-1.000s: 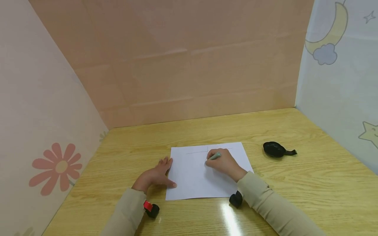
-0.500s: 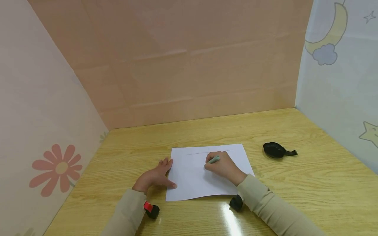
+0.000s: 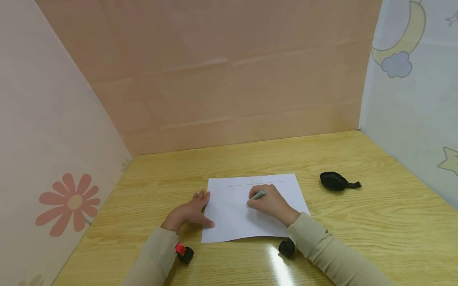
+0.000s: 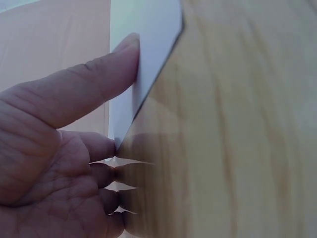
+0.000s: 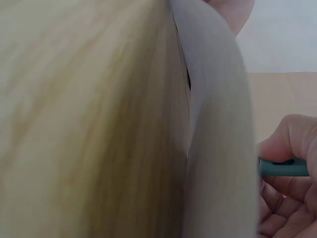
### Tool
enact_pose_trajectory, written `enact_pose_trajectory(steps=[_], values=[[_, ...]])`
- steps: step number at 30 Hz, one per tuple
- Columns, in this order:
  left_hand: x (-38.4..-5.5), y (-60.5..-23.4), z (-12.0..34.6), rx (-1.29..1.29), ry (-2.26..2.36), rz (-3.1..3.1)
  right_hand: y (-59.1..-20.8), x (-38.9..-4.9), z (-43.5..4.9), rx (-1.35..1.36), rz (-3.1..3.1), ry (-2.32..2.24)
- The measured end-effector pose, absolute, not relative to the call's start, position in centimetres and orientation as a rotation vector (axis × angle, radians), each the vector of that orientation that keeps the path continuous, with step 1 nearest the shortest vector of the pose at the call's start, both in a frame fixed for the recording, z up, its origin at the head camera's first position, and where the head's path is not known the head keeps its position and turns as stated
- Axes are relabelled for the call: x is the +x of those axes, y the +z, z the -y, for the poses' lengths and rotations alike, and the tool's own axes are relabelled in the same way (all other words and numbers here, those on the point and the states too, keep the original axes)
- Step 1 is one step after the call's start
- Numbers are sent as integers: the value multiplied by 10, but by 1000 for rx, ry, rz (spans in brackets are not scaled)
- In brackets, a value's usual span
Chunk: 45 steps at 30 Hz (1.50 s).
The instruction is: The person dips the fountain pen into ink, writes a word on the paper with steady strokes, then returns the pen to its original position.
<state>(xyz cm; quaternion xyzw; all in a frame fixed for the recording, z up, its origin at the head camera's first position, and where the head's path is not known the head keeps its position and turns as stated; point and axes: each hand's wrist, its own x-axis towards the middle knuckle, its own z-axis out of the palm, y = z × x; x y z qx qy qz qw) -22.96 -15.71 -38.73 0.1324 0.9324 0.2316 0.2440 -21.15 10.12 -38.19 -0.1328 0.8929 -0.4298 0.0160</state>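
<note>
A white sheet of paper (image 3: 229,214) lies on the wooden table, with a thin horizontal line and a short vertical line crossing near its far edge. My right hand (image 3: 272,202) grips a green pen (image 3: 259,194) over the middle of the sheet; the lower part of the vertical line is hidden behind this hand. In the right wrist view the pen (image 5: 285,168) sits between thumb and fingers. My left hand (image 3: 190,212) rests at the sheet's left edge, thumb on the paper and fingers spread. In the left wrist view the thumb (image 4: 94,82) presses on the sheet.
A black pan-shaped object (image 3: 334,181) with a short handle lies right of the paper. Black wrist cameras (image 3: 185,255) hang under both sleeves. A brown back wall (image 3: 229,79) and pale printed side walls (image 3: 411,119) enclose the table (image 3: 171,167).
My right hand has moved slightly toward me down the sheet with the pen. The paper's near edge now bulges up a little. My left hand stays in place.
</note>
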Motion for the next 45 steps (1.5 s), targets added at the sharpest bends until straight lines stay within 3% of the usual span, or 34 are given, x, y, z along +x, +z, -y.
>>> enact_pose_trajectory(steps=[45], values=[[-231,-388,157,347,626,-2538,-375,-179,-79,-730,-2677,-1319]])
